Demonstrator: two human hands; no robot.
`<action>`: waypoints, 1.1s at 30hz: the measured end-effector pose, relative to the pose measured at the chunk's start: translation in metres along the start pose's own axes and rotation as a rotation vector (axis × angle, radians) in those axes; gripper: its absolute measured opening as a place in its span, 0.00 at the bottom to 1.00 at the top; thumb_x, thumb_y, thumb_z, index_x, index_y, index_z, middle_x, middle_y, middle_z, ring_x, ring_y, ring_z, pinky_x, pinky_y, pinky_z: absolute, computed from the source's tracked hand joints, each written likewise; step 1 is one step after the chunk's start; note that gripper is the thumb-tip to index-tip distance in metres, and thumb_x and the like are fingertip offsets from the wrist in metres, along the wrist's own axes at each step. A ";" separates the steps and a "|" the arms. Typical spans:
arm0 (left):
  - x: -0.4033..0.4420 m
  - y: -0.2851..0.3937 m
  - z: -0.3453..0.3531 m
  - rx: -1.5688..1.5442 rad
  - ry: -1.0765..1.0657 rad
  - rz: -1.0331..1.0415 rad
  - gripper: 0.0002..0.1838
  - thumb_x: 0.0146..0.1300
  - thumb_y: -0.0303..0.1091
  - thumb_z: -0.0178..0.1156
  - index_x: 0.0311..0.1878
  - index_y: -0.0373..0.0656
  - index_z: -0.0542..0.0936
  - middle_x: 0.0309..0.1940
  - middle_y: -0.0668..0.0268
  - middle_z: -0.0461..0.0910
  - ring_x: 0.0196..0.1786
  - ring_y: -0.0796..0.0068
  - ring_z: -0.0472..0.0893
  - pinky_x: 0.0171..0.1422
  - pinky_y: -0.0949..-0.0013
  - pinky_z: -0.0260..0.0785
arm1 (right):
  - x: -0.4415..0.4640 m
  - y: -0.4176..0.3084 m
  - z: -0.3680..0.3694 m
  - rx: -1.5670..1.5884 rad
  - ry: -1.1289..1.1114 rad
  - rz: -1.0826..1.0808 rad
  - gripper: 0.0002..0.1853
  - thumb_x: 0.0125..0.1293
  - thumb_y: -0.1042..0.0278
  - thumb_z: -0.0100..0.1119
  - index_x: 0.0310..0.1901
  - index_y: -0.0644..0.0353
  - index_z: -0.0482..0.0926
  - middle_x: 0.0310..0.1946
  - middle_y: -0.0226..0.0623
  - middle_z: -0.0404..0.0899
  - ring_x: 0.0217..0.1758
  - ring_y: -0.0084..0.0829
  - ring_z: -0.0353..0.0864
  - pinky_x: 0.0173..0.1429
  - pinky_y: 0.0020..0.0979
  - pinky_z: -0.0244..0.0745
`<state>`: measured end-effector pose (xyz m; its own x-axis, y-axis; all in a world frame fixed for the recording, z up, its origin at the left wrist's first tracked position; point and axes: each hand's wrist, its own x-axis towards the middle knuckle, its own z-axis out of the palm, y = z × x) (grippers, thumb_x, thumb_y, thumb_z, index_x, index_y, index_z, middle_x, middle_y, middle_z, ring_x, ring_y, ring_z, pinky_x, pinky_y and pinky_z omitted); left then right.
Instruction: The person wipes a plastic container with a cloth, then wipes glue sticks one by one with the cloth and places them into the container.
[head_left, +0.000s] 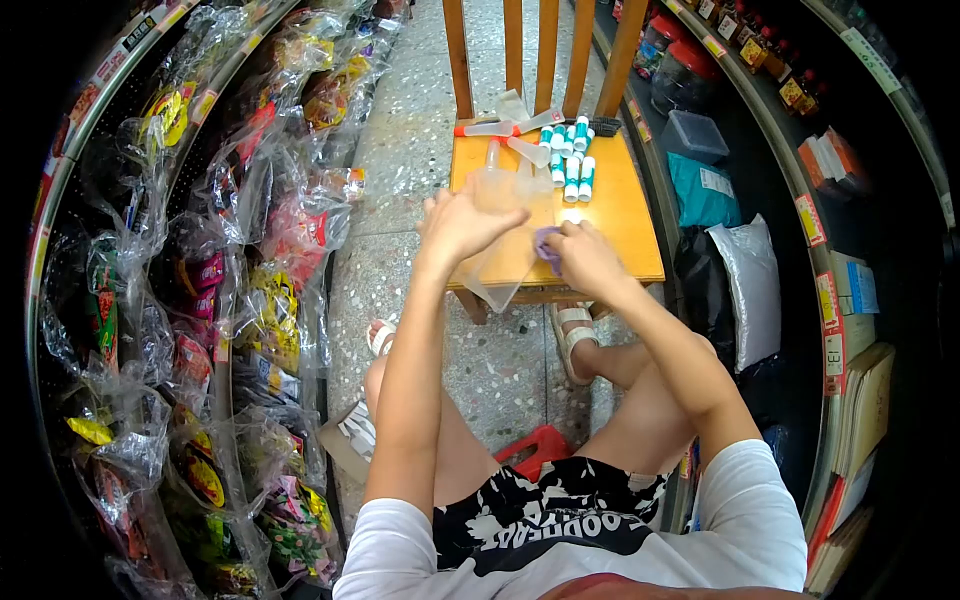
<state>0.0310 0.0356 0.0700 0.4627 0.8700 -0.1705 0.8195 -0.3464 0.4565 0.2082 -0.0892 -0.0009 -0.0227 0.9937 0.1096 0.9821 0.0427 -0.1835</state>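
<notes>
At the centre of the frame, a translucent plastic box is held by the left hand, thumb and fingers spread around it; a crumpled purple cloth is clamped in the closed fingers of the right hand. White-and-teal cylindrical tubes are grouped at upper centre on a smooth wooden chair. Speckled floor is flanked by shelves.
</notes>
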 end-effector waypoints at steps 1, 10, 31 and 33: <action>0.007 -0.015 0.001 -0.132 -0.002 -0.001 0.58 0.42 0.74 0.63 0.71 0.41 0.65 0.61 0.43 0.71 0.64 0.44 0.70 0.67 0.47 0.62 | -0.006 0.010 -0.006 0.044 0.005 0.015 0.14 0.55 0.71 0.60 0.44 0.57 0.83 0.39 0.46 0.80 0.47 0.47 0.79 0.52 0.45 0.75; 0.018 -0.090 -0.001 -1.092 -0.228 -0.276 0.45 0.62 0.68 0.54 0.70 0.39 0.64 0.55 0.57 0.75 0.51 0.65 0.79 0.53 0.56 0.76 | -0.021 0.067 -0.040 0.237 0.117 0.149 0.11 0.54 0.69 0.62 0.40 0.57 0.84 0.35 0.50 0.81 0.42 0.50 0.80 0.48 0.45 0.75; 0.058 -0.127 0.037 -1.252 0.131 -0.144 0.41 0.65 0.66 0.52 0.60 0.32 0.71 0.51 0.52 0.75 0.54 0.63 0.75 0.60 0.59 0.68 | -0.007 0.088 -0.028 0.781 0.117 0.205 0.20 0.50 0.75 0.57 0.48 0.61 0.83 0.43 0.47 0.85 0.47 0.38 0.84 0.53 0.34 0.76; 0.060 -0.121 0.036 -0.867 0.638 -0.029 0.31 0.69 0.57 0.54 0.53 0.31 0.76 0.45 0.58 0.77 0.50 0.69 0.76 0.55 0.64 0.69 | -0.008 0.077 -0.040 1.334 0.032 0.341 0.23 0.57 0.77 0.58 0.57 0.64 0.75 0.48 0.38 0.82 0.48 0.28 0.82 0.55 0.30 0.76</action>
<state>-0.0287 0.1169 -0.0268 -0.0207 0.9832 0.1814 0.1917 -0.1742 0.9659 0.2911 -0.0985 0.0229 0.2027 0.9730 -0.1105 0.0160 -0.1161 -0.9931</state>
